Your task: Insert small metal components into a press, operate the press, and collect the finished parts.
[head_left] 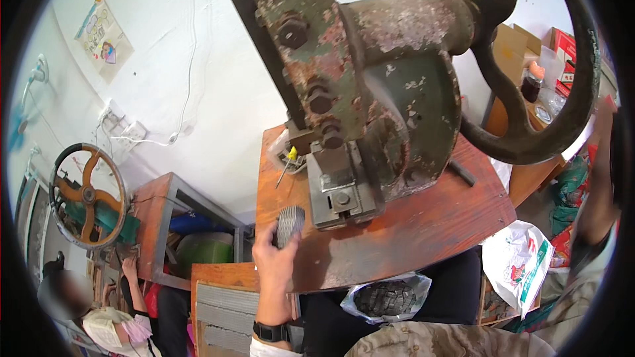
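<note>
My left hand is closed around a bundle of thin grey metal strips at the left edge of the wooden bench top. Just right of the bundle is the metal die block of an old green hand press with worn paint. My right forearm rises along the right rim, beside the press's large handwheel. The right hand's fingers are dark and cut off at the rim, so its grip does not show. An open plastic bag of small dark metal pieces lies at my lap.
A yellow-handled screwdriver leans on a plastic tub behind the die. A short metal rod lies right of the press. Ridged sheets fill a wooden box at left. Another person works at a second wheel. A white bag hangs at right.
</note>
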The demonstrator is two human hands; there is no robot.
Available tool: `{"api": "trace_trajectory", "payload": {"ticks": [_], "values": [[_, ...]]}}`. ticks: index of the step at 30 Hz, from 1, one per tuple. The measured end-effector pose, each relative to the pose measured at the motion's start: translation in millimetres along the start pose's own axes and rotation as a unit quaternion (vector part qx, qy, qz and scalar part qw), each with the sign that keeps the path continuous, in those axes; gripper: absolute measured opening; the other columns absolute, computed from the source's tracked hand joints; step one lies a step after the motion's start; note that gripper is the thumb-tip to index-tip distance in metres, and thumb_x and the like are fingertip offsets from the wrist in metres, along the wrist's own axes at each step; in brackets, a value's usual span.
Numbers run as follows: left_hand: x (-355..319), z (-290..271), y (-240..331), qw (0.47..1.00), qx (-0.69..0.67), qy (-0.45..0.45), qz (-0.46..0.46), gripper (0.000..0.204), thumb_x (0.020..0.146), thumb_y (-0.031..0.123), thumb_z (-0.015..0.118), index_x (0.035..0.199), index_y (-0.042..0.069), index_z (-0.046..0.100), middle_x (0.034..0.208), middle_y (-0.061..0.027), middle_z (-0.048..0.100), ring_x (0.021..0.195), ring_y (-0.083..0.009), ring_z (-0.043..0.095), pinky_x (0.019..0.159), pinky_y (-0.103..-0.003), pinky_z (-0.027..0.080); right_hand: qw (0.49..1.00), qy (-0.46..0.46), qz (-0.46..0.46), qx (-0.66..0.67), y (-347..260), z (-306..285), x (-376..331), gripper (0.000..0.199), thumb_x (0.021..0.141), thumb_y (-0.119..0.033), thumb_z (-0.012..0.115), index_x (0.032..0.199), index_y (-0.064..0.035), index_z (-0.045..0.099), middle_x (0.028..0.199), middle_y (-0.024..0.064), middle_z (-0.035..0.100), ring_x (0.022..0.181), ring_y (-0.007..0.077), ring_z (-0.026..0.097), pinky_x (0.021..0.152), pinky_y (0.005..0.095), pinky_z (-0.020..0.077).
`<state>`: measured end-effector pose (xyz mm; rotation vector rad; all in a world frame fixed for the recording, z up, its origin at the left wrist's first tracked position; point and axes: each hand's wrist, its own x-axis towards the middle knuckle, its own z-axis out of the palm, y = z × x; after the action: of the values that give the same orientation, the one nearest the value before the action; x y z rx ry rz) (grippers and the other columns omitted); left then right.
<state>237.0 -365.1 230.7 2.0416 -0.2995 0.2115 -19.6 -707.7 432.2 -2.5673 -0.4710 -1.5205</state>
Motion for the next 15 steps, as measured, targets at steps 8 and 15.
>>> {"api": "trace_trajectory", "payload": {"ticks": [8,15], "values": [[-62,22,-25,0.96,0.141,-0.114,0.212,0.056,0.061,0.013,0.076,0.112,-0.001,0.055,0.104,-0.0185,0.054,0.097,-0.0349,0.049,0.085,-0.04,0.042,0.946,-0.158,0.244,0.143,-28,158,-185,0.016,0.065,-0.002,0.069,0.08,-0.0027,0.063,0.086,0.0112,0.06,0.083,0.0307,0.056,0.071,0.0387,0.046],[-68,23,-12,0.95,0.218,-0.13,0.183,0.065,0.063,0.021,0.076,0.118,-0.002,0.049,0.106,-0.0182,0.053,0.1,-0.0364,0.046,0.087,-0.044,0.037,0.944,-0.132,0.276,0.126,-31,174,-191,0.014,0.065,-0.002,0.068,0.079,-0.0028,0.064,0.082,0.0093,0.062,0.079,0.0266,0.057,0.07,0.0366,0.0458]]}}
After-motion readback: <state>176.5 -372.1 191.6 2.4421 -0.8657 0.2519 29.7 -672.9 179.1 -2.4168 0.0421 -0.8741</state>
